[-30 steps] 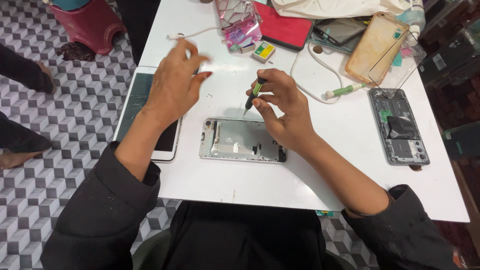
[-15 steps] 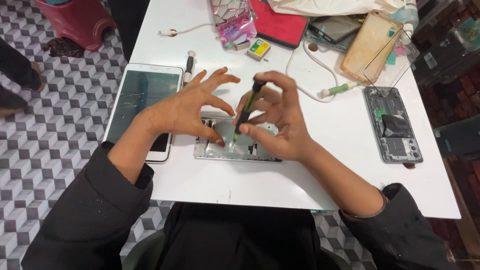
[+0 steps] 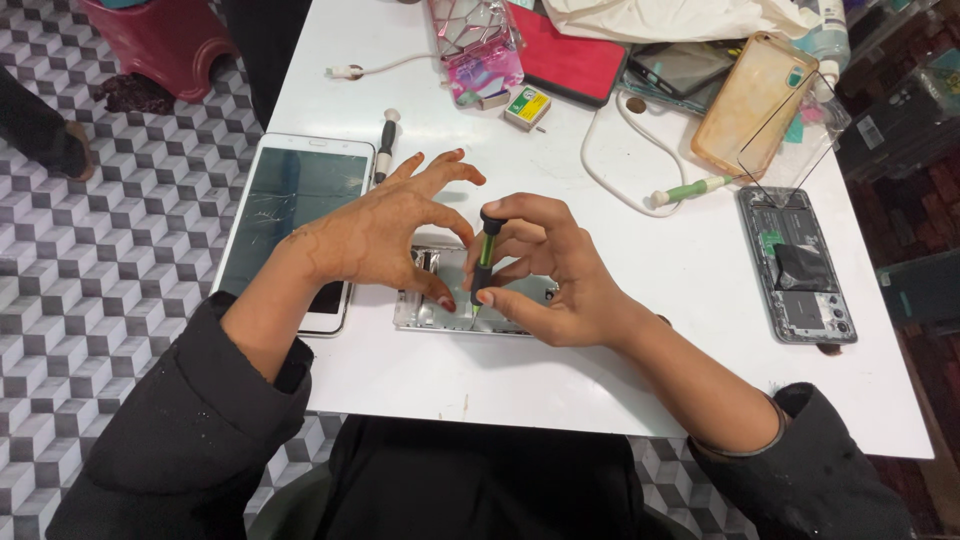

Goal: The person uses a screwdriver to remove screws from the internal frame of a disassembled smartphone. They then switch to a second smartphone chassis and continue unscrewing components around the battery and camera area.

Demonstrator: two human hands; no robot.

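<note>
While my left hand (image 3: 385,235) spread its fingers wide and pressed down to steady the opened phone (image 3: 440,312) near the table's (image 3: 560,385) front edge, my right hand (image 3: 545,275) pinched a green screwdriver (image 3: 484,258) upright, tip on the phone's frame.

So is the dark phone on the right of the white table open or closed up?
Open. The dark phone lies flat with its back cover off, its black battery and green circuit parts exposed, on the white table.
</note>
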